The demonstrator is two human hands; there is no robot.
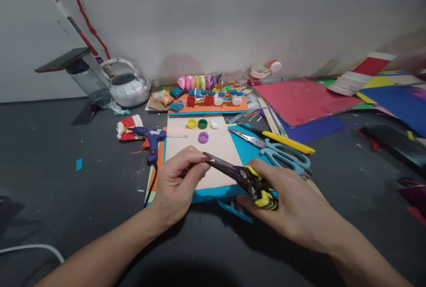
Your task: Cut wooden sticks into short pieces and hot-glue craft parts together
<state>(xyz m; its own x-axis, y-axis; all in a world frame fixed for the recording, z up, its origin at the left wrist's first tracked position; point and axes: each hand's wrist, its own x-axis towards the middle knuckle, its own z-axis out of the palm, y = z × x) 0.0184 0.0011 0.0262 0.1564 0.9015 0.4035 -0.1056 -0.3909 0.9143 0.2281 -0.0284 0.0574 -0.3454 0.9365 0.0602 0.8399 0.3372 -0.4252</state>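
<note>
Covering most of the view is a dark table (83,216), with a pale sheet (221,143) on blue paper roughly in the middle, both hands working over its near part. Right hand (293,198) is wrapped round the yellow-and-black handles of some pliers (239,174), jaws aimed at the other hand. Left hand (179,176) has thumb and index pinched on what looks like a tiny pale bit (212,160), right by the plier tips. Can't tell if the jaws are biting on it, it's mostly hidden.

Honestly, for tip work like this I'd keep the pinch firm but pull the fingertips back a touch, since they're basically beside the metal. Squeeze slowly, don't twist the wrist, and maybe rest the left forearm so nothing wobbles. Also, the blue-handled scissors (261,143) and the glue gun (153,138) flank the sheet, so watch your elbows. The four little bottle caps (203,137) sit just beyond the hands, easy to knock.
</note>
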